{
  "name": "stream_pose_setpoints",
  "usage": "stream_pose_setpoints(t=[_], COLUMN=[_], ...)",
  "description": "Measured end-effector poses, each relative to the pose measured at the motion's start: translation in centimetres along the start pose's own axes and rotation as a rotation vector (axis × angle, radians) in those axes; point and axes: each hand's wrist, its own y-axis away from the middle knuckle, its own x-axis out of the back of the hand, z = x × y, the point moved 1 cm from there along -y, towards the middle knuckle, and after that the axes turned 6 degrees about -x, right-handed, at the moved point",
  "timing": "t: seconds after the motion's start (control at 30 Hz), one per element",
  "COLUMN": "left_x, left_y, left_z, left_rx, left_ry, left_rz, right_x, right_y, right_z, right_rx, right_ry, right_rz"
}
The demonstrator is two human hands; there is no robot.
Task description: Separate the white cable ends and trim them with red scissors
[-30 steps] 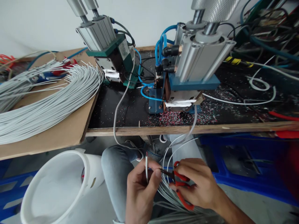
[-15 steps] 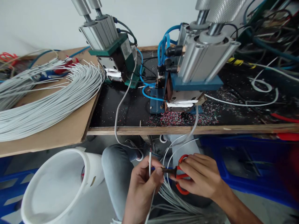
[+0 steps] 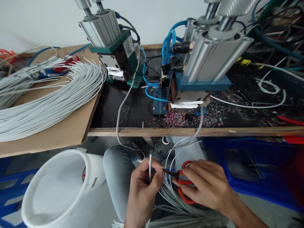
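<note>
I see the thin white insulated wire (image 3: pixel 150 166) held upright below the front edge of the surface, its stripped tip pointing up. The left hand (image 3: pixel 142 193) has its grip clenched on this wire between thumb and fingers. The right hand (image 3: pixel 206 186) has its grip closed through the handles of the orange-handled scissors (image 3: pixel 181 179), whose dark blades point left and reach the left thumb just beside the wire.

Under both hands lies a loose bundle of grey-white wires (image 3: pixel 180 209), across the lap. To the left stands a white plastic bucket (image 3: pixel 54 190); I cannot tell its contents. Blue plastic crates (image 3: pixel 249 171) sit to the right under the surface.

On the black surface with a wooden front edge (image 3: pixel 190 131), a blue pneumatic stripping machine (image 3: pixel 197 76) stands directly above the hands, amid coloured insulation scraps (image 3: pixel 180 118). A green pneumatic machine (image 3: pixel 114 44) stands further left; its label is not legible. A brown cardboard sheet (image 3: pixel 59 133) carries a large fan of grey-white cut wires (image 3: pixel 47 98).
</note>
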Motion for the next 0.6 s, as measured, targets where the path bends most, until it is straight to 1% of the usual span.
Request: stream_pose_setpoints(t=[0.1, 0.17, 0.33, 0.47, 0.6], left_x=[-0.6, -1.0, -1.9, -2.0, -1.9], left_y=[0.3, 0.6, 1.5, 2.1, 2.3], left_z=[0.4, 0.6, 1.2, 1.3, 1.2], left_rx=[-0.008, -0.042, -0.157, -0.229, -0.313], left_ry=[-0.010, -0.053, -0.290, -0.404, -0.471], left_rz=[0.043, 0.077, 0.157, 0.227, 0.291], right_x=[-0.1, -0.4, -1.1, -1.6, -2.1], right_y=[0.3, 0.7, 2.2, 2.9, 2.8], right_z=[-0.3, -0.4, -0.3, -0.2, -0.4], right_rx=[0.013, 0.004, -0.011, -0.031, -0.053], right_ry=[0.023, 0.004, -0.008, -0.015, -0.043], right_rz=[0.038, 0.046, 0.091, 0.126, 0.175])
